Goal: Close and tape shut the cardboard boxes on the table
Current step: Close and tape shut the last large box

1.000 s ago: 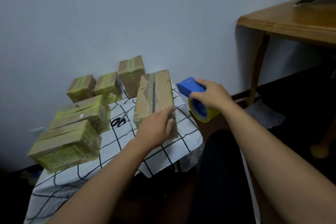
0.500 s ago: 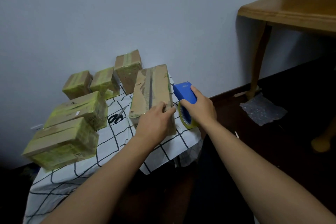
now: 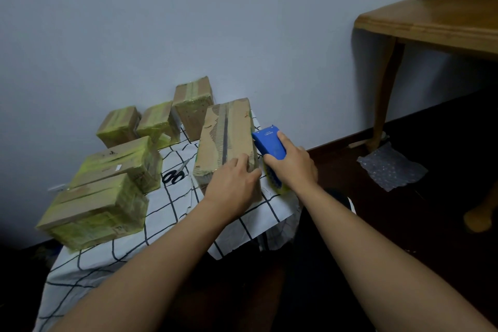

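A long brown cardboard box [image 3: 229,132] lies on the low table, its flaps closed with a dark seam running down the top. My left hand [image 3: 233,183] rests on the box's near end, fingers laid over the top. Beside the box's right side, my right hand [image 3: 292,167] grips a blue tape dispenser [image 3: 269,141] with a yellowish tape roll [image 3: 275,183] under it. The dispenser's front edge touches the box's right side.
Several boxes wrapped in yellow-green tape [image 3: 94,207] [image 3: 121,162] [image 3: 118,127] [image 3: 157,122] [image 3: 192,105] stand on the left and back of the checked tablecloth [image 3: 172,213]. Black scissors [image 3: 173,175] lie between them. A wooden table [image 3: 431,21] and bubble wrap [image 3: 390,170] are at the right.
My right hand has brought the dispenser left, from out beside the table to against the box's right side. My left hand has stayed on the box's near end.
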A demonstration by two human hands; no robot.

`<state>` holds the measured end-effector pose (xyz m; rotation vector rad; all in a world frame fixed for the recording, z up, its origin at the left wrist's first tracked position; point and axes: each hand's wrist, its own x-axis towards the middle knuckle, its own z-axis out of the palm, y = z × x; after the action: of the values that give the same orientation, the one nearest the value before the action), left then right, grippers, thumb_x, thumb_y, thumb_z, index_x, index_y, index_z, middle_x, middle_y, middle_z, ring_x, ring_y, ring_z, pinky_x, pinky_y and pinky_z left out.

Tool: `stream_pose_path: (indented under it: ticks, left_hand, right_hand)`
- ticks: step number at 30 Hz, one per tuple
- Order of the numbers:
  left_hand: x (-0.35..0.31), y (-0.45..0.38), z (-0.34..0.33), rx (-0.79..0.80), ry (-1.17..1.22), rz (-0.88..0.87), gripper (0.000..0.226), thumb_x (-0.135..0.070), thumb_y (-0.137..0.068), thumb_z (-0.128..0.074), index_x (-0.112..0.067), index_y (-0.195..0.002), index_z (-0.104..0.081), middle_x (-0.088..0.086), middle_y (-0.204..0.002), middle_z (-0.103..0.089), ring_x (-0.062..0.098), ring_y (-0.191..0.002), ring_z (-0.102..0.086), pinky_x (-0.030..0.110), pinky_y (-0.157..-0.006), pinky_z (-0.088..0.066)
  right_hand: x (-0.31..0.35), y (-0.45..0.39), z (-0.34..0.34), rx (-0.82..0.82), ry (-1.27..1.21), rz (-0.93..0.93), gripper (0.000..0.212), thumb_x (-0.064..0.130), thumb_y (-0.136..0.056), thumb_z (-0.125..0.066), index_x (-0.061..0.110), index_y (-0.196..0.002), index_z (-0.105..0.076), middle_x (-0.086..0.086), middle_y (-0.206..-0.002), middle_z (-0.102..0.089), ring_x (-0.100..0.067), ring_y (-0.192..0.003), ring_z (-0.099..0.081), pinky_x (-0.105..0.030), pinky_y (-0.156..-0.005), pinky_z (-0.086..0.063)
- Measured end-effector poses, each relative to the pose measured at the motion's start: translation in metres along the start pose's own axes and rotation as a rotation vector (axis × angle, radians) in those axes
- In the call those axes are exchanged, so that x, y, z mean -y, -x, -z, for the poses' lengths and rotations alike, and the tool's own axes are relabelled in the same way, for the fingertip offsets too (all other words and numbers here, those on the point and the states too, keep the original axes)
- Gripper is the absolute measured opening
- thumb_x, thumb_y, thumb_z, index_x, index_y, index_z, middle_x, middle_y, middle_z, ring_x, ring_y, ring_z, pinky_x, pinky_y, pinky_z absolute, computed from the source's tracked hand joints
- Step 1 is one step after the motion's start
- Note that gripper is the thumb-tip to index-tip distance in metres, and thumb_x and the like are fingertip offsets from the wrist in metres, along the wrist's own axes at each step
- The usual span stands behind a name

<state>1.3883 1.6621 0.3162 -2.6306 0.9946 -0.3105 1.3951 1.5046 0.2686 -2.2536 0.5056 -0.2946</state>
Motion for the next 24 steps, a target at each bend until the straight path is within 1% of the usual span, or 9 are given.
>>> stream_pose_path:
  ticks: [3, 7, 9, 11, 13, 15, 18, 22, 24]
  left_hand:
    - [0.003, 0.005, -0.008, -0.023, 0.103, -0.021, 0.054, -0.031, -0.093, -0.053, -0.024, -0.146, -0.042, 0.016, -0.146, -0.032, 0.032, -0.126, -0.042, 0.037, -0.098, -0.041]
    - [0.016, 0.017, -0.011, -0.086, 0.451, -0.012, 0.083, -0.032, -0.089, -0.057, -0.026, -0.157, -0.01, 0.009, -0.159, -0.023, 0.024, -0.145, -0.023, 0.04, -0.121, -0.01]
    - [0.025, 0.031, -0.015, -0.275, 0.676, 0.127, 0.079, -0.027, -0.089, -0.06, -0.022, -0.155, -0.017, 0.0, -0.156, -0.03, 0.015, -0.14, -0.027, 0.036, -0.117, -0.022]
    - [0.033, 0.046, -0.028, -0.424, 0.906, 0.417, 0.07, -0.023, -0.09, -0.06, -0.022, -0.152, -0.027, -0.011, -0.145, -0.035, 0.004, -0.126, -0.035, 0.029, -0.102, -0.035]
    - [0.039, 0.056, -0.043, -0.387, 1.099, 0.654, 0.069, -0.027, -0.09, -0.057, -0.027, -0.153, -0.028, -0.014, -0.149, -0.035, 0.005, -0.133, -0.035, 0.034, -0.106, -0.037]
    - [0.037, 0.063, -0.052, -0.335, 1.219, 0.662, 0.068, -0.027, -0.09, -0.055, -0.038, -0.151, -0.027, -0.024, -0.147, -0.037, 0.006, -0.136, -0.035, 0.035, -0.108, -0.038]
    - [0.032, 0.065, -0.053, -0.338, 1.33, 0.605, 0.067, -0.017, -0.094, -0.056, -0.053, -0.14, -0.021, -0.042, -0.124, -0.037, -0.003, -0.123, -0.04, 0.024, -0.095, -0.039]
    - [0.033, 0.059, -0.062, -0.372, 1.385, 0.65, 0.063, -0.015, -0.092, -0.055, -0.063, -0.128, -0.033, -0.036, -0.127, -0.043, -0.005, -0.123, -0.043, 0.018, -0.094, -0.037]
    - [0.029, 0.057, -0.07, -0.396, 1.396, 0.656, 0.06, -0.018, -0.091, -0.055, -0.052, -0.138, -0.038, -0.025, -0.135, -0.047, -0.002, -0.126, -0.045, 0.016, -0.094, -0.036]
  right_hand:
    - [0.0, 0.003, 0.0, -0.008, -0.013, -0.007, 0.07, 0.056, -0.089, -0.053, 0.046, -0.152, -0.024, -0.005, -0.11, -0.049, -0.023, -0.091, -0.047, -0.034, -0.074, -0.039]
    - [-0.003, 0.003, 0.0, -0.019, -0.029, -0.019, 0.072, 0.061, -0.088, -0.052, 0.047, -0.153, -0.023, -0.007, -0.117, -0.052, -0.028, -0.103, -0.052, -0.035, -0.075, -0.038]
    - [-0.004, 0.002, -0.001, -0.026, -0.028, -0.023, 0.073, 0.061, -0.088, -0.052, 0.047, -0.153, -0.023, -0.006, -0.118, -0.052, -0.026, -0.1, -0.05, -0.035, -0.074, -0.037]
    - [-0.004, 0.002, -0.005, -0.033, -0.015, -0.009, 0.073, 0.061, -0.088, -0.052, 0.046, -0.154, -0.022, -0.006, -0.117, -0.052, -0.022, -0.094, -0.044, -0.035, -0.074, -0.038]
    - [-0.003, 0.003, -0.008, -0.047, -0.006, 0.007, 0.073, 0.06, -0.089, -0.052, 0.045, -0.154, -0.023, -0.007, -0.118, -0.052, -0.021, -0.093, -0.043, -0.035, -0.075, -0.039]
    - [-0.002, 0.001, -0.008, -0.077, -0.046, 0.002, 0.073, 0.058, -0.088, -0.056, 0.043, -0.154, -0.027, -0.008, -0.124, -0.054, -0.024, -0.1, -0.048, -0.036, -0.079, -0.041]
    - [0.006, -0.002, 0.005, -0.207, -0.145, -0.011, 0.076, 0.056, -0.085, -0.062, 0.04, -0.153, -0.032, -0.01, -0.127, -0.058, -0.03, -0.11, -0.054, -0.038, -0.083, -0.042]
    - [0.042, -0.005, 0.038, -0.389, -0.235, 0.156, 0.074, 0.049, -0.085, -0.069, 0.036, -0.151, -0.038, -0.007, -0.128, -0.06, -0.026, -0.115, -0.055, -0.032, -0.089, -0.039]
    - [0.063, -0.004, 0.048, -0.361, -0.298, 0.27, 0.072, 0.045, -0.086, -0.07, 0.034, -0.151, -0.041, 0.003, -0.127, -0.057, -0.016, -0.112, -0.053, -0.025, -0.091, -0.039]
